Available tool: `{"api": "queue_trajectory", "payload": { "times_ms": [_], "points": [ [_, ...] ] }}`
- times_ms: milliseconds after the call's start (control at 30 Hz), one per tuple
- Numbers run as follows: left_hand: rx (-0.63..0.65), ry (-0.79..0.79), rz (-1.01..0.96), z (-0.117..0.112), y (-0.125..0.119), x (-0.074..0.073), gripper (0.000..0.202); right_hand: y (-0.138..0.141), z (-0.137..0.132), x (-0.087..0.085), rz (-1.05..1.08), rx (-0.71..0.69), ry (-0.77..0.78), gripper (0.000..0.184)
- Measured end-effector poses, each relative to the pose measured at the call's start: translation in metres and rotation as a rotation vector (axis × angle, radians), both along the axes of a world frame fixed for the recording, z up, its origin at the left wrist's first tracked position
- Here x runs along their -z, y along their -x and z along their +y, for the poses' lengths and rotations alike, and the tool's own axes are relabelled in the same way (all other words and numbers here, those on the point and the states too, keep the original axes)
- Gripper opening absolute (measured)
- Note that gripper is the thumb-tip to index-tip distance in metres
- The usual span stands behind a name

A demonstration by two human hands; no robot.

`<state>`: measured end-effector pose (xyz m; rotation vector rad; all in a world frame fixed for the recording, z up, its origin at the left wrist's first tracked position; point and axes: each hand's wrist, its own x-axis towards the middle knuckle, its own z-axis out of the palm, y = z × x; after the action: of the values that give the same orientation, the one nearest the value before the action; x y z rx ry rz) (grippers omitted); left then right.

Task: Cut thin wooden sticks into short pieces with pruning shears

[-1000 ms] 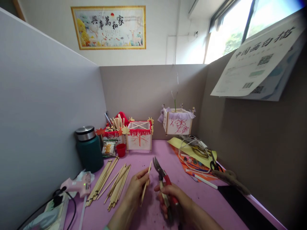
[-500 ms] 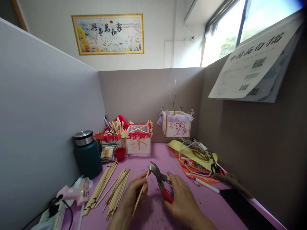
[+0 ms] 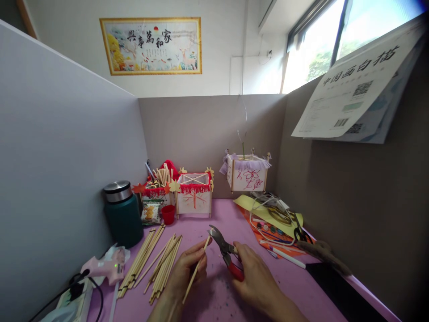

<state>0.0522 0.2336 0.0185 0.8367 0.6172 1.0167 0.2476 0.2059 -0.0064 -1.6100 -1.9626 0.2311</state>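
Observation:
My left hand pinches a thin bamboo stick that slants up to the right. My right hand grips red-handled cutting pliers. The open jaws of the pliers sit at the stick's upper tip. Both hands hover low over the purple tabletop near its front edge.
Two loose piles of bamboo sticks lie left of my hands. A pink glue gun and a green flask stand at the left. Paper lanterns line the back wall. Paints, cord, scissors and yellow paper lie at the right.
The pliers have tilted from upright to point left, and their jaws have come to the stick's upper tip. My hands have dropped slightly toward the table.

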Motion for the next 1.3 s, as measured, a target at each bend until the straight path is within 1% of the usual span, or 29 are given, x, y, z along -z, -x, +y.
{"api": "queue_trajectory", "payload": {
  "times_ms": [100,200,333,400,467,533,567,667,767,833,1000,1133,1300],
  "points": [
    [-0.044,0.005,-0.009,0.002,0.002,0.006,0.039,0.000,0.001,-0.001,0.020,-0.025,-0.010,0.054],
    [-0.087,0.016,-0.003,0.004,0.003,0.011,0.041,-0.002,0.003,-0.001,0.030,-0.016,0.009,0.042],
    [-0.144,0.035,0.054,0.003,0.000,0.008,0.044,-0.007,0.005,-0.002,0.013,0.042,0.063,0.032],
    [-0.184,0.049,0.096,0.001,-0.003,0.004,0.046,-0.008,0.006,-0.003,0.046,0.047,0.070,0.035],
    [-0.197,0.044,0.133,-0.001,-0.005,-0.001,0.045,-0.008,0.006,-0.002,0.070,0.043,0.057,0.047],
    [-0.217,0.023,0.157,-0.003,-0.006,-0.004,0.043,-0.007,0.006,-0.001,0.046,0.049,0.020,0.060],
    [-0.228,0.013,0.166,-0.004,-0.006,-0.005,0.043,-0.006,0.006,0.000,0.020,0.051,0.005,0.064],
    [-0.257,-0.001,0.180,-0.006,-0.005,-0.006,0.045,-0.001,0.005,0.002,-0.041,0.062,-0.014,0.067],
    [-0.281,0.003,0.173,-0.005,-0.003,-0.003,0.046,0.002,0.003,0.002,-0.058,0.071,0.000,0.071],
    [-0.276,-0.001,0.173,-0.001,-0.002,0.002,0.048,0.003,0.002,0.000,-0.060,0.067,0.024,0.071],
    [-0.166,-0.061,0.186,0.008,0.001,0.013,0.052,0.003,0.001,-0.002,-0.036,0.017,0.039,0.062],
    [-0.178,-0.072,0.155,0.009,0.000,0.016,0.052,0.003,0.001,0.001,-0.004,-0.002,0.033,0.053],
    [-0.227,-0.002,0.146,0.008,-0.002,0.015,0.053,0.002,0.003,0.002,-0.005,0.023,0.045,0.040]
  ]
}}
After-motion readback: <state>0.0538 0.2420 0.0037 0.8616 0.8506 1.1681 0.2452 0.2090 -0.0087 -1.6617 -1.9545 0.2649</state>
